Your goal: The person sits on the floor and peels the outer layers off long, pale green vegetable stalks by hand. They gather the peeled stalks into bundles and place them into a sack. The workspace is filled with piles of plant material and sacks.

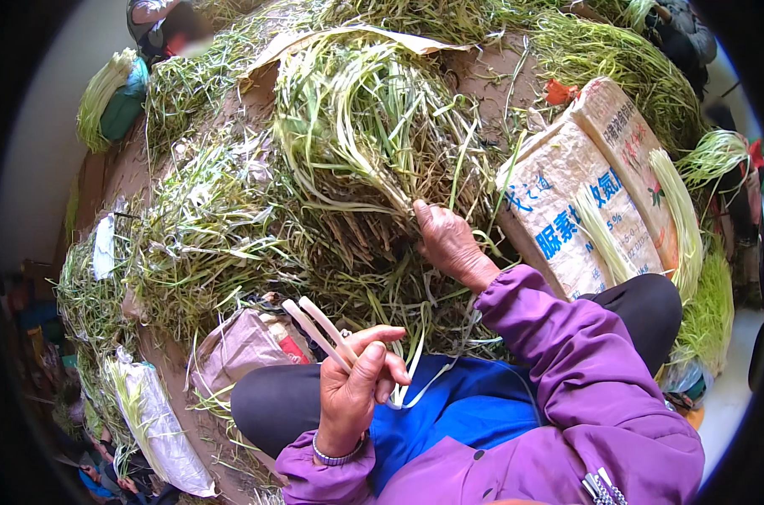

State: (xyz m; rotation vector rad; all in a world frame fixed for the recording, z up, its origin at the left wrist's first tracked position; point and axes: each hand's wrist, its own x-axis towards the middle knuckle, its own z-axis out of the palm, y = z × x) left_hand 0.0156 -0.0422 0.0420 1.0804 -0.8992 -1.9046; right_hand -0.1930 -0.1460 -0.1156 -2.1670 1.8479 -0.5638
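My left hand (356, 383) is raised above my lap, its fingers curled around a few thick pale stalks (314, 328). Their smooth ends poke up past the thumb, and flat whitish leaves (420, 383) trail from the hand's other side. Farther forward and to the right, my right hand (451, 242) pinches the lower ends of leafy green stalks (369, 181) at the front of a large bundle. The bundle's long yellow-green leaves arch away to the left. Brown, dry stem ends (361, 231) show beneath it. My right fingertips are partly hidden.
Loose greens (196, 261) cover the ground on the left. Printed woven sacks (567, 198) lie at the right with neat pale stalk bunches (676, 219) on them. A whitish wrapped bundle (159, 429) lies at lower left. Other people (681, 38) sit around the edges.
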